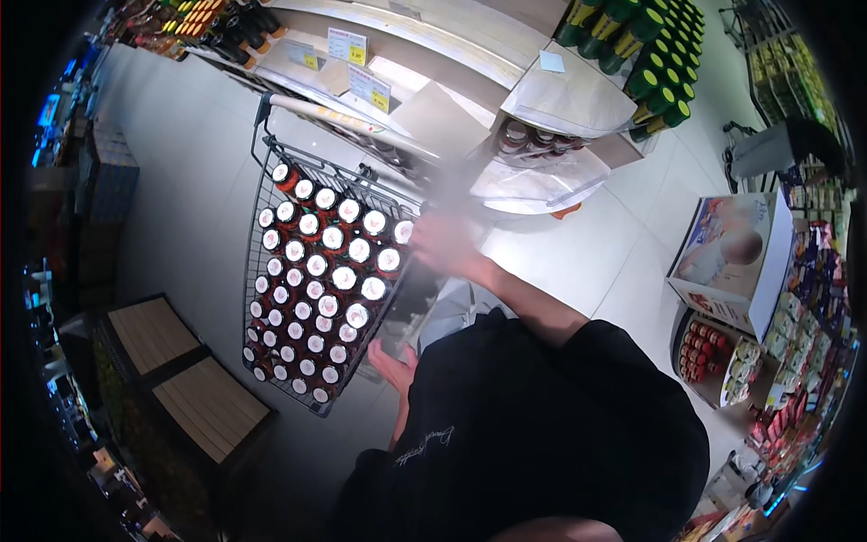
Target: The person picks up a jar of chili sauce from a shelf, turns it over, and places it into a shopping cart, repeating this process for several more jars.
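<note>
A wire shopping cart (256, 212) stands in front of me, packed with upright jars (332, 237) that have white lids and dark red contents. Over the cart's near side is my right hand (444, 242), blurred, its fingers close to a white-lidded jar (404, 232) at the corner of the load. Whether it grips that jar cannot be made out. Lower down, my left hand (392, 366) lies beside the cart's near edge with fingers stretched out and nothing visible in it. A greyish, blurred panel (406, 307) lies between the two hands.
A store shelf (424, 54) with price cards (368, 88) runs behind the cart. Green bottles with yellow-green caps (664, 95) stand at upper right. Wooden-topped crates (194, 379) sit left of the cart. A display box (727, 253) and stocked goods line the right side.
</note>
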Demonstrator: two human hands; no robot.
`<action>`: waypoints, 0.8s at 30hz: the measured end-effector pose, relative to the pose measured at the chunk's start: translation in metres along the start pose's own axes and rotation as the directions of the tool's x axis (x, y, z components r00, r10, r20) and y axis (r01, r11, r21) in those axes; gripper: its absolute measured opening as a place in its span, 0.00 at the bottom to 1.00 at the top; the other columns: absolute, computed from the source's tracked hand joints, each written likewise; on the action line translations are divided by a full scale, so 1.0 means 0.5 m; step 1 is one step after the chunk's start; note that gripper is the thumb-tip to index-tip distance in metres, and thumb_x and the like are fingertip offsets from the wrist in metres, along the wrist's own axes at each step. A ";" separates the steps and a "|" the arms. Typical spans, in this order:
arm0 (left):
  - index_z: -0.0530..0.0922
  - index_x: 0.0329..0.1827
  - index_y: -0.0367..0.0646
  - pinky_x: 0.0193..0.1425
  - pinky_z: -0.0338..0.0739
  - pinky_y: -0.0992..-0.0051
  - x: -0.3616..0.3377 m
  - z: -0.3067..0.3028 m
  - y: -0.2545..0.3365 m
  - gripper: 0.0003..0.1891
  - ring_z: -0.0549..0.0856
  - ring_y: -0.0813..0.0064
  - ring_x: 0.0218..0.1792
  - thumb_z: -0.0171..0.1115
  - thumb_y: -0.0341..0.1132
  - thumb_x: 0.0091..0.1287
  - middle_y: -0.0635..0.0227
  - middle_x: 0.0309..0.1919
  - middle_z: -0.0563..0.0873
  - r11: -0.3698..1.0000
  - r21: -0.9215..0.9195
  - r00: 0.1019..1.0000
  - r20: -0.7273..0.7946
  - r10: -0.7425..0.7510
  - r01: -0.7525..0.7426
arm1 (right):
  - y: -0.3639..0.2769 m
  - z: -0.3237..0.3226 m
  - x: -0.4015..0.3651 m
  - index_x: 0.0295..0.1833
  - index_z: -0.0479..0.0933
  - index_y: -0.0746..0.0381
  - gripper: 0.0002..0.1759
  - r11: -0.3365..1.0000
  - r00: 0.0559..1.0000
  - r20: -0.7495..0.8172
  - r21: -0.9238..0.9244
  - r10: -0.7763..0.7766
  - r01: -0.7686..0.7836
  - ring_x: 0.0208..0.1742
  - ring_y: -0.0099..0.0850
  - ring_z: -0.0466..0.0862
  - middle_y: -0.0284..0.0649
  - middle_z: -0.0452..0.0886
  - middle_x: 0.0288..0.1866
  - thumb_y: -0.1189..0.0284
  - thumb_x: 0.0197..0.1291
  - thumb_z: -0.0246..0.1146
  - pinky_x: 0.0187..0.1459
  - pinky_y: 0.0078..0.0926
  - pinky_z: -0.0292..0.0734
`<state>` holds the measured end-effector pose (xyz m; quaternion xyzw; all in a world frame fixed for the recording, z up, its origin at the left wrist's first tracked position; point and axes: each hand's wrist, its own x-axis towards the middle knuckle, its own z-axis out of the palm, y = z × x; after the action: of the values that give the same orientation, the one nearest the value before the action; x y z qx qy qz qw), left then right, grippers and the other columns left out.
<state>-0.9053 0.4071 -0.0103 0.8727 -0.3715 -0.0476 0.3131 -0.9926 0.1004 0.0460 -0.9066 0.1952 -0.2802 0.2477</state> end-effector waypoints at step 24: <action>0.71 0.61 0.39 0.58 0.76 0.55 0.444 0.413 0.650 0.26 0.78 0.46 0.56 0.66 0.36 0.60 0.46 0.57 0.76 0.618 -0.252 0.470 0.459 0.754 -0.745 | 0.154 -0.228 -0.472 0.52 0.77 0.61 0.21 0.521 0.550 0.028 0.284 0.835 -0.805 0.39 0.37 0.85 0.45 0.83 0.43 0.57 0.62 0.67 0.44 0.33 0.81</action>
<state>-1.0119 -0.0205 0.0472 0.5703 -0.7846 -0.1445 0.1957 -1.2590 0.1160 -0.0118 -0.6484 0.5735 -0.2038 0.4573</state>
